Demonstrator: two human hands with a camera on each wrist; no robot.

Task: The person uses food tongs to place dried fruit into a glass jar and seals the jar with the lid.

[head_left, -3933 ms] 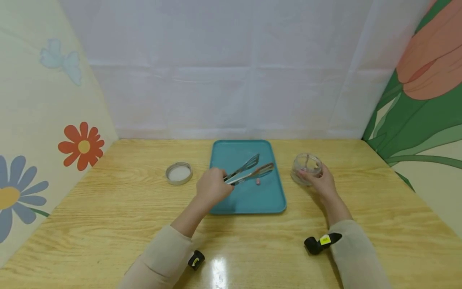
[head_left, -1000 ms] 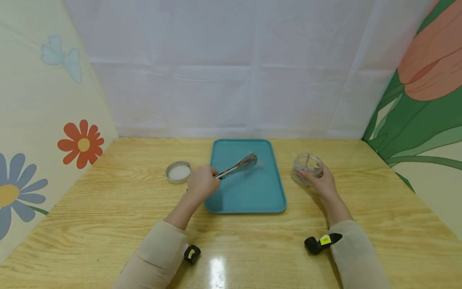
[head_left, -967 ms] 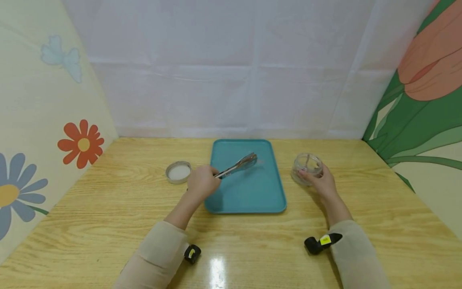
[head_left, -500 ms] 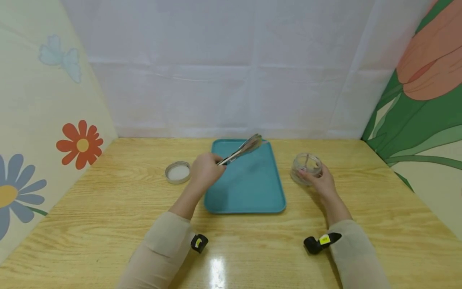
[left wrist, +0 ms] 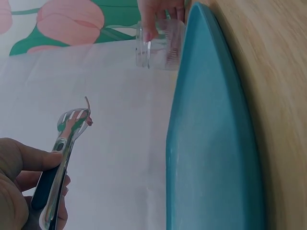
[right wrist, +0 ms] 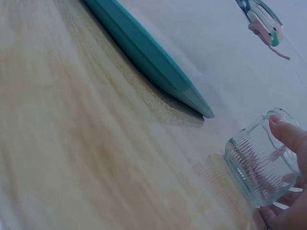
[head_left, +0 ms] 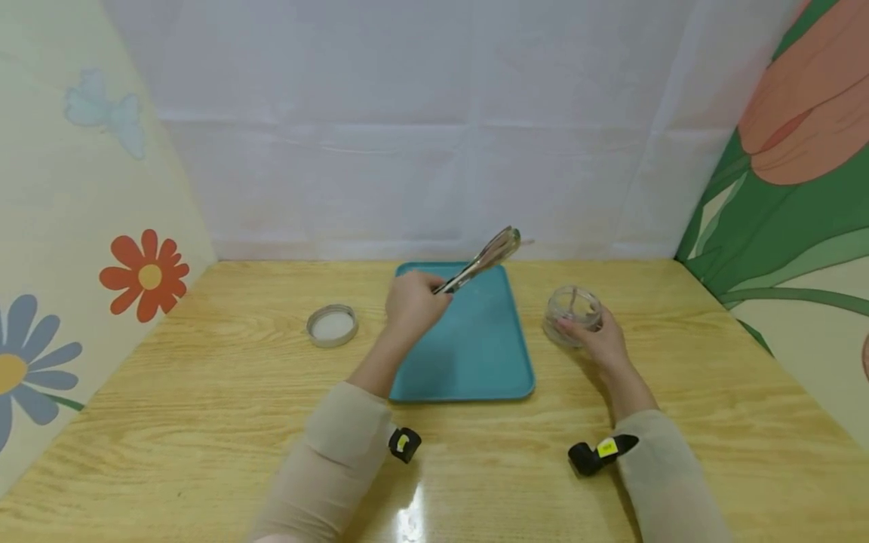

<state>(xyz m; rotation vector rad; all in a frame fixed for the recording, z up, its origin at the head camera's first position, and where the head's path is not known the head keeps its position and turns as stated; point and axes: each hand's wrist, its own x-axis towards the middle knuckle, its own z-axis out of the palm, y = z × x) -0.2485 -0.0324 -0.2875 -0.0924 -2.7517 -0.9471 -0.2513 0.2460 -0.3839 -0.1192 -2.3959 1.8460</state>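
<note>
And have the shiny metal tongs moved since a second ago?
Yes, up and right in the head view: the tongs now extend above the far rim of the blue rectangular tray.

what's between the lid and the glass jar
The teal tray lies between the lid and the glass jar, as the head view shows; the left hand, holding metal tongs, hides part of the tray's left edge.
</note>
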